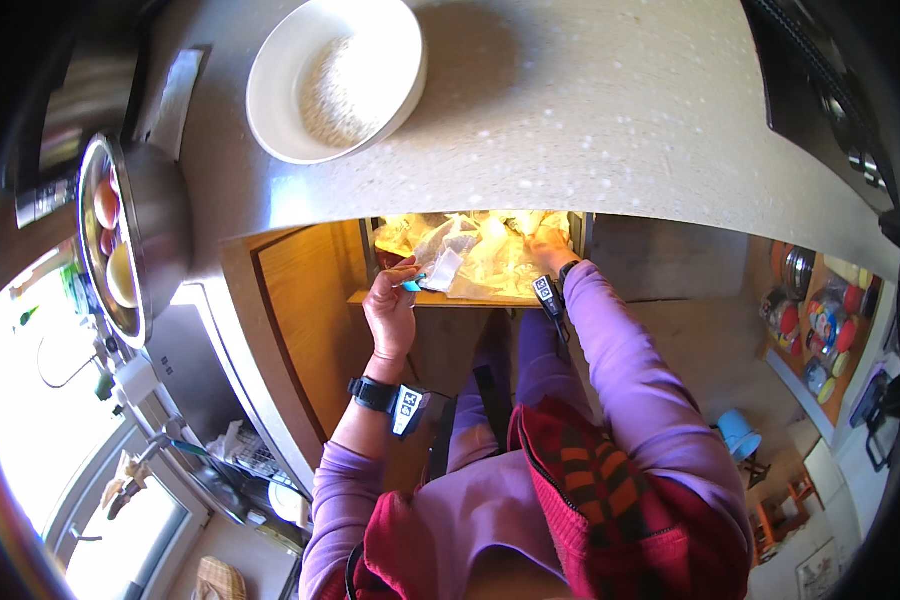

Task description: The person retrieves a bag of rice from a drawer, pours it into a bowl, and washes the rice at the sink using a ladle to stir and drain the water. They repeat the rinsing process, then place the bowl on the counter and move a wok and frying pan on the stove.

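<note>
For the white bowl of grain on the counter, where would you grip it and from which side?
Grip the white bowl by its near rim, coming from the counter edge side: the rim flares wide and thin, it sits upright, and that side seems free of other things.

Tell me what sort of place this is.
Most likely a home kitchen. A speckled countertop carries a white bowl holding a pale grainy food, a stovetop sits at its right end, and both hands, left hand and right hand, reach into an open drawer of plastic bags.
</note>
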{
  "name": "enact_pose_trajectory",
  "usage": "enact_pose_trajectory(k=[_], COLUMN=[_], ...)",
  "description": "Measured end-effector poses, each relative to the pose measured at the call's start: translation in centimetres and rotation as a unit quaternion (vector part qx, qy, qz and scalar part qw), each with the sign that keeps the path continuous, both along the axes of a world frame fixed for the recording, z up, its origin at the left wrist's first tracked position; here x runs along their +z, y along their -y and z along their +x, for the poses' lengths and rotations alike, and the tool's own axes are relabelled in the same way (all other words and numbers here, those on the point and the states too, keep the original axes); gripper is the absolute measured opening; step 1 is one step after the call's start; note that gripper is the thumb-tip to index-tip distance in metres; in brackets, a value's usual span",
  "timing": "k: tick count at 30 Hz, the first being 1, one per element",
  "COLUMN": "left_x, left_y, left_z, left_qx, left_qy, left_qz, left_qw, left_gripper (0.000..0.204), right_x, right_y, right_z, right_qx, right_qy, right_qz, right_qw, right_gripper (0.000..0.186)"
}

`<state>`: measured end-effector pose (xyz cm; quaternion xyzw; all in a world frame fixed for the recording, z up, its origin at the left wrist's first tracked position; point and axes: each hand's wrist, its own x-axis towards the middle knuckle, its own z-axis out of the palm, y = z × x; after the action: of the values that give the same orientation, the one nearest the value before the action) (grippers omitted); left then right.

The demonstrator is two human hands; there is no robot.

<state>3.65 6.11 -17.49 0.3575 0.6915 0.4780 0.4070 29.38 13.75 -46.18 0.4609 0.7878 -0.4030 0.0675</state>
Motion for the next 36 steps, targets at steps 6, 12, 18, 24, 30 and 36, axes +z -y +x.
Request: enact_pose_trajectory(k=[6, 12, 18, 24, 30, 36], left_x=[-0.2, -2.7, -4.8, -7.0, -10.2, -8.1], left_y=[0.3, -0.8, -2.6, -6.2, -8.2, -7.3], left_z=[-0.1, 1.5, 3.8, 7.1, 9.7, 9.6], left_qx=[0.019, -0.015, -0.168, -0.233, -0.271, -0.308], left_qy=[0.036, 0.071, -0.105, -0.114, -0.187, -0.21], left_qz=[-0.007, -0.014, 0.001, 0.014, 0.13, 0.024], left_qw=[0.999, 0.997, 0.98, 0.966, 0.935, 0.928], left_gripper=[0.024, 0.024, 0.024, 0.02, 0.014, 0.027], right_x=[11.4, 15.1, 21.3, 26.3, 28.1, 29.9], right_y=[-3.7, -4.6, -5.4, -5.3, -5.1, -4.8], right_z=[-0.7, -0.4, 1.7, 5.4, 7.2, 6.8], right_qx=[-0.292, -0.358, -0.529, -0.532, -0.574, -0.542], right_qy=[-0.118, -0.201, -0.482, -0.525, -0.515, -0.512], right_qz=[-0.113, 0.004, -0.207, -0.341, -0.39, -0.427], right_qw=[0.942, 0.912, 0.667, 0.57, 0.503, 0.512], right_gripper=[0.021, 0.01, 0.014, 0.009, 0.014, 0.012])
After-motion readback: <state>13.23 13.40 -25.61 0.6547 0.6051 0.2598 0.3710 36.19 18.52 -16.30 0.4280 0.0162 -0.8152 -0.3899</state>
